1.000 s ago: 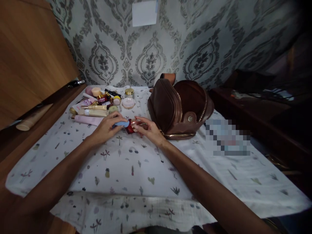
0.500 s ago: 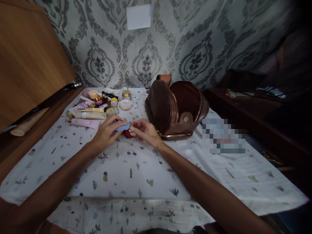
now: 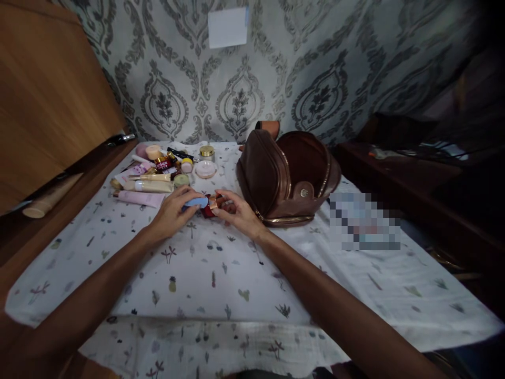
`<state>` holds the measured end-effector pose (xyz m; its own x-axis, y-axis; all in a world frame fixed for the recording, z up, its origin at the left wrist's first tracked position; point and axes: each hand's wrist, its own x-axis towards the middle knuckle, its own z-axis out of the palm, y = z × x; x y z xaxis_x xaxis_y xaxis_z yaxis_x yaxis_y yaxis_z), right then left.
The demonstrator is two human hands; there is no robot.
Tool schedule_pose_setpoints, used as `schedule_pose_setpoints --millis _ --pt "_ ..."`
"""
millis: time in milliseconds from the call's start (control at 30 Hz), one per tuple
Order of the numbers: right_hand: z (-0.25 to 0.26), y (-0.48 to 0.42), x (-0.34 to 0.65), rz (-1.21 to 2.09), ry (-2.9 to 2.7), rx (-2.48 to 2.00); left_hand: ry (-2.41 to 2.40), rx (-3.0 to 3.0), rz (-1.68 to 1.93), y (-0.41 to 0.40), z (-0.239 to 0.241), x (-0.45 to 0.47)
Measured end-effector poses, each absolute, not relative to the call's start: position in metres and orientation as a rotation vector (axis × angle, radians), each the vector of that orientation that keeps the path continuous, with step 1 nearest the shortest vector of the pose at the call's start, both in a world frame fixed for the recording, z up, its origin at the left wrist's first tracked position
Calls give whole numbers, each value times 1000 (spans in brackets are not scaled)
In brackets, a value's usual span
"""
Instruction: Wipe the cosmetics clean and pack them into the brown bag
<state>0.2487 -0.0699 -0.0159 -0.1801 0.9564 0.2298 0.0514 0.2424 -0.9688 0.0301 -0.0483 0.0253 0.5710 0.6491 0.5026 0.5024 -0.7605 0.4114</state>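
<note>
Between the fingers of my left hand (image 3: 173, 211) is a flat, rounded blue pad (image 3: 197, 202), which looks like a sponge. Its right end meets a small dark red container (image 3: 208, 211) with a shiny copper-gold band or lid. My right hand (image 3: 240, 216) grips that container by the gold part, fingers curled around it from the right. Both things are low over the tablecloth (image 3: 221, 284); whether the container rests on it I cannot tell. Just right of my right hand stands a brown leather bag (image 3: 268, 195), its round top compartment unzipped.
Behind my left hand lie several cosmetics, among them a pink tube (image 3: 140, 198), a cream tube (image 3: 153, 186), a white round compact (image 3: 205, 169) and a gold-lidded jar (image 3: 206, 152). A blurred-out item (image 3: 365, 221) is at the right. A wooden panel (image 3: 59, 79) rises at the left.
The blue pad has turned slightly and sits a little higher against the red container, showing more of its gold part. Both hands keep their grips. The whole view has shifted slightly.
</note>
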Motion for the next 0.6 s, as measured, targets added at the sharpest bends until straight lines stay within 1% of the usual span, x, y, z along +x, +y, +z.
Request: schedule_pose_setpoints --millis 133,300,433,600 --pt "-13 -72 247 1128 -1451 -983 949 2611 1028 -50 22 31" --pt "-12 -74 248 1091 -1453 -1121 845 2719 1115 -55 23 34" --pt "-16 -72 250 1009 -1448 -1262 761 2802 1037 -59 24 36" --pt "-16 -71 251 983 -1468 -1232 841 2690 979 -57 25 36"
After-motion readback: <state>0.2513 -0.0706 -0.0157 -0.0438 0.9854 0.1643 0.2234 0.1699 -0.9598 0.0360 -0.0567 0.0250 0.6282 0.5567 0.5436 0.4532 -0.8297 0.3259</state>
